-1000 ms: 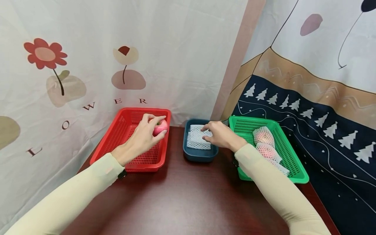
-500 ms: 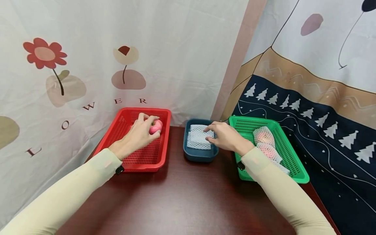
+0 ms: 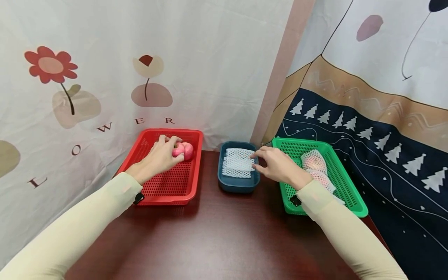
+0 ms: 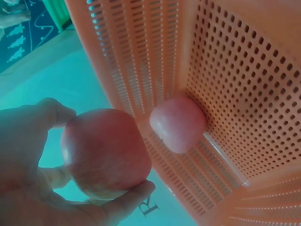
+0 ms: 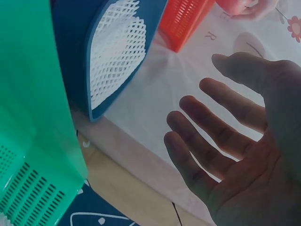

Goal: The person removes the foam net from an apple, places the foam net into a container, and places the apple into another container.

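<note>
In the head view my left hand (image 3: 157,158) is over the red basket (image 3: 196,175), fingers and thumb gripping a pinkish-red apple (image 3: 178,149). The left wrist view shows this held apple (image 4: 106,153) pinched between thumb and fingers, above the basket rim. A second apple (image 3: 188,151) lies inside the basket, by its wall in the left wrist view. My right hand (image 3: 279,165) hovers at the right rim of a dark blue container (image 3: 238,186), fingers slightly bent and apart, holding nothing. White foam fruit nets (image 3: 238,163) lie flat in that container.
At the right stands a green basket (image 3: 350,198) holding several net-wrapped fruits (image 3: 315,161), partly hidden by my right sleeve. All three containers stand on a dark reddish-brown table (image 3: 217,233). A printed curtain (image 3: 217,70) hangs close behind them.
My left hand has moved left over the red basket with the apple, and the second apple has come into sight. My right hand has drifted right, away from the middle of the foam nets.
</note>
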The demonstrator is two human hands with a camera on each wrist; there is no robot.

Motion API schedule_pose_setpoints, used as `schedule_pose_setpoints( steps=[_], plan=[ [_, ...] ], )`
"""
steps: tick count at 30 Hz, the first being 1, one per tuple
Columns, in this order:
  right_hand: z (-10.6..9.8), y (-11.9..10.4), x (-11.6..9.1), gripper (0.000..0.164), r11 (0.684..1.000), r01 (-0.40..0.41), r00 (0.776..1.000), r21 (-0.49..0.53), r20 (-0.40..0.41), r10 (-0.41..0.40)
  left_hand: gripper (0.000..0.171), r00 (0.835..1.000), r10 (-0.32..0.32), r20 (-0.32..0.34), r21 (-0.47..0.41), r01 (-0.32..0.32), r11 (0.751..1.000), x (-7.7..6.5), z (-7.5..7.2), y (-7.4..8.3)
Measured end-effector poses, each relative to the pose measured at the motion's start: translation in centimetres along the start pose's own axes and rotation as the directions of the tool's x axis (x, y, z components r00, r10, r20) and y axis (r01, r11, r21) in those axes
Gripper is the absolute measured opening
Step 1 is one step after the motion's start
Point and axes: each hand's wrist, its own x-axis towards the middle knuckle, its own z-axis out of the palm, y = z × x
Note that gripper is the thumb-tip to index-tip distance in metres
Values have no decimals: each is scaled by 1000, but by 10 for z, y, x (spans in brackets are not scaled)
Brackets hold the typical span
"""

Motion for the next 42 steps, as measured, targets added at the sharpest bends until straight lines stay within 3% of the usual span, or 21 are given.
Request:
schedule_pose_setpoints(
  steps=[14,22,32,42],
  plan=[
    [-9,10,-12,34,999,-26,1000,21,-17,26,65,995,-54,80,22,53,998,17,-7,-24],
    [-9,20,-23,33,998,-54,998,16,-23,55,68,995,-43,94,58,38,998,29,-3,-45],
    [-10,33,-35,33,992,-129,992,7,0,129,66,982,-106,159,108,90,990,31,-5,-42],
    [-14,42,-43,32,989,-145,989,10,-1,145,63,972,-141,186,153,113,982,40,0,-47]
  ],
)
